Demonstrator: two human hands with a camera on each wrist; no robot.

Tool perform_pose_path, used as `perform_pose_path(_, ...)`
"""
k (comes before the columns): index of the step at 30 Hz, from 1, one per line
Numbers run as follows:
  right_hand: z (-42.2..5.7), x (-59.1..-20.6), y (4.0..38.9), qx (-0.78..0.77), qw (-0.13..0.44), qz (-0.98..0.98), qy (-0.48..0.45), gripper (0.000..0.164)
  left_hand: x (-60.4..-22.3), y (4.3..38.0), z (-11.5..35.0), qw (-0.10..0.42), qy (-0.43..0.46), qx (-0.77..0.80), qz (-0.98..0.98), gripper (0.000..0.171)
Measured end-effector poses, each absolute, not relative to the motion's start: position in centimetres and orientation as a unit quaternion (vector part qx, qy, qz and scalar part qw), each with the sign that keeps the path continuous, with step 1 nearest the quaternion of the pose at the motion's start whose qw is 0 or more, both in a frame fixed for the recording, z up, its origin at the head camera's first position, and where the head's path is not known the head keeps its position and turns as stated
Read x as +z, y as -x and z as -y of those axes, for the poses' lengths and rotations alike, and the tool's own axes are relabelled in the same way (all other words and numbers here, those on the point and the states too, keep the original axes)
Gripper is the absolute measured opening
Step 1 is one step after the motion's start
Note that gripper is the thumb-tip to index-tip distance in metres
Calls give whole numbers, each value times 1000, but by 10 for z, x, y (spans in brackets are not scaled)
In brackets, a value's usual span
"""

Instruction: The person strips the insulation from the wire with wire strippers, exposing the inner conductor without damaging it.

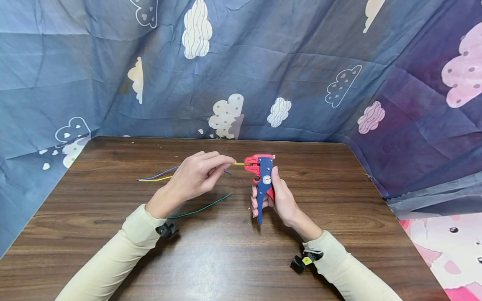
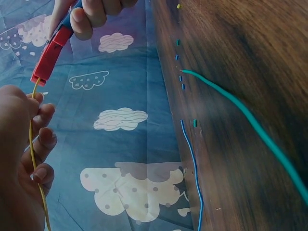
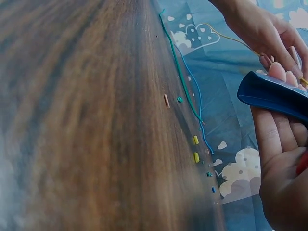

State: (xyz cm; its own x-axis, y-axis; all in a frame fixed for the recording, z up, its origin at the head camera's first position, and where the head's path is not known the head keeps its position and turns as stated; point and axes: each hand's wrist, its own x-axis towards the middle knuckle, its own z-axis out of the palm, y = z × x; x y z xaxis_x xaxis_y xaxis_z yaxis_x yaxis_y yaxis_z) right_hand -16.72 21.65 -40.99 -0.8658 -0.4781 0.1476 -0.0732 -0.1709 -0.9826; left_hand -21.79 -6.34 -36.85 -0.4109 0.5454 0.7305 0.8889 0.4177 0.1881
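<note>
Cloud-print fabric (image 1: 256,79) backs the brown table (image 1: 331,200) under a wire stripper (image 1: 265,170).

The head view is bright and fairly sharp, with whitish glare on the surface (image 1: 205,271) at lower middle and dark shadow beside the left sleeve (image 1: 107,259). Both wrist views look dimmer and softer; the right one blurs the surface at its left.

Tool (image 1: 265,169) in the right hand (image 1: 285,200): dark blue, red head (image 1: 253,159), white round mark (image 1: 266,179). Pinched in the left hand (image 1: 196,174): yellow wire (image 1: 239,164). Below the left hand, green wire (image 1: 206,207); beyond it, blue wire (image 1: 165,171). Scraps (image 2: 195,123) near the grip: yellow, green, blue. Table (image 1: 327,188) under both hands: brown, dark-streaked grain. Cloth (image 1: 256,79) beyond the grip: blue, white clouds (image 1: 197,31), some dotted, some wavy-lined. Sleeves (image 1: 136,230) behind the hands: plain pale cream.
</note>
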Motion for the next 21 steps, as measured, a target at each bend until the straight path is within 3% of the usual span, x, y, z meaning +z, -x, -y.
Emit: perform_pose_path(21,-217,-409,165,-714,114,-661,202,89,-370,218,62,291,460,-295,786,22)
